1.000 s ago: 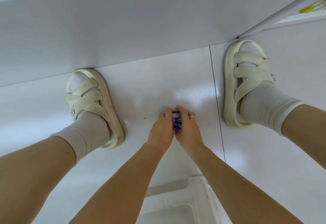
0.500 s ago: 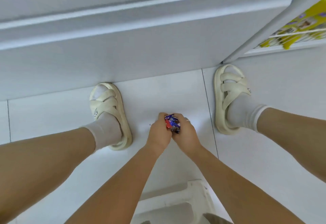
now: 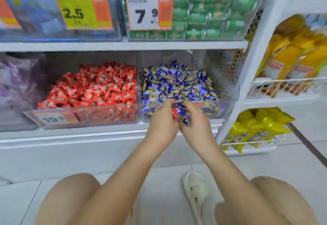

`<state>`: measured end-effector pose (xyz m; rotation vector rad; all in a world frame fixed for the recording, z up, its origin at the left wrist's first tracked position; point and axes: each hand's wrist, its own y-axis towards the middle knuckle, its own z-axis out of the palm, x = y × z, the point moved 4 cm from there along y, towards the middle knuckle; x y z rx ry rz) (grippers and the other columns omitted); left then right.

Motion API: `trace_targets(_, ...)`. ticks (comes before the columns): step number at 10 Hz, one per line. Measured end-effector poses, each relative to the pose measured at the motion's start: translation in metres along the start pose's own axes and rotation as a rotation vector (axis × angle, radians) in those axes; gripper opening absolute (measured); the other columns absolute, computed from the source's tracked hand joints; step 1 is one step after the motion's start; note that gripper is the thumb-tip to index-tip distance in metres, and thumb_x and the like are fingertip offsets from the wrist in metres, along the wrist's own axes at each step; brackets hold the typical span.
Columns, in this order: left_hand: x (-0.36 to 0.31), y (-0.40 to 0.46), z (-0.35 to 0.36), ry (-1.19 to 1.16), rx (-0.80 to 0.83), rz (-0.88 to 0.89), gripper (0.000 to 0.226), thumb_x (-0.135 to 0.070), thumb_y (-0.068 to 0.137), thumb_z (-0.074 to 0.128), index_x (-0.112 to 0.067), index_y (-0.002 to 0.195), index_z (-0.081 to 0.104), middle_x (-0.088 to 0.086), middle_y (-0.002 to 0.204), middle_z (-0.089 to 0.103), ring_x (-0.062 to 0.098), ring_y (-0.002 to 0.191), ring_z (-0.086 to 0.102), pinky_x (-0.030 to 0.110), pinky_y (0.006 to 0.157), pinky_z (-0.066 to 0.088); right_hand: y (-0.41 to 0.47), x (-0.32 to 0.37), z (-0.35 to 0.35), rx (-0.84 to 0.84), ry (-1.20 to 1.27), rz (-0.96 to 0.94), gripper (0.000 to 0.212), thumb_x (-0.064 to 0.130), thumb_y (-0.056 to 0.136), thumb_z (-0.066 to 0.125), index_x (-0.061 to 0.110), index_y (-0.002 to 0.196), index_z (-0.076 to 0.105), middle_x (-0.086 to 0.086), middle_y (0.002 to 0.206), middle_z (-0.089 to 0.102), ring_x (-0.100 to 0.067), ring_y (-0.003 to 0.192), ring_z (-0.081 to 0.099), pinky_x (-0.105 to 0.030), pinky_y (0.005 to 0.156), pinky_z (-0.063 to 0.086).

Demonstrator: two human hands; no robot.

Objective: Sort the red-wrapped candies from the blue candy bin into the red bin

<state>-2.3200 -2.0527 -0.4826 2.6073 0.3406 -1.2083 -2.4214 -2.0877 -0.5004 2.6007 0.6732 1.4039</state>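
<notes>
A red candy (image 3: 175, 113) sits between both hands in front of the blue bin (image 3: 228, 99), long axis roughly upright, ends unclear through blur. The left hand (image 3: 163, 121) curls its fingers round it; the right hand (image 3: 196, 121) grips a bunch of blue candies (image 3: 184, 116) touching it. The blue bin's clear front wall stands just behind the hands. The red bin (image 3: 85, 118) adjoins it on the left, heaped but open above. A white rack (image 3: 247, 76) closes the right side.
</notes>
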Motion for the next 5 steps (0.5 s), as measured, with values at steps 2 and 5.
trace_targets(2,-0.009,0.095,-0.049,0.020,0.070,-0.165,0.049,-0.009,0.087,0.059,-0.009,0.134,0.046,0.017,0.102,0.063,0.027,0.083,0.066,0.026,0.065,0.051,0.107,-0.006,-0.025,0.154,0.188,0.274,0.063,0.011,0.082,0.072,0.018,0.139,0.046,-0.008,0.128,0.053,-0.018,0.104,0.058,-0.018,0.077,0.043)
trace_targets(5,0.103,0.087,-0.146,-0.135,-0.284,-0.377,0.045,-0.007,0.082,0.065,-0.009,0.125,0.052,0.011,0.077,0.062,0.026,0.066,0.059,0.034,0.069,0.050,0.102,-0.066,-0.024,-0.032,-0.028,0.181,0.018,0.012,0.088,0.062,0.018,0.103,0.069,0.001,0.105,0.068,-0.015,0.096,0.060,-0.030,0.087,0.044)
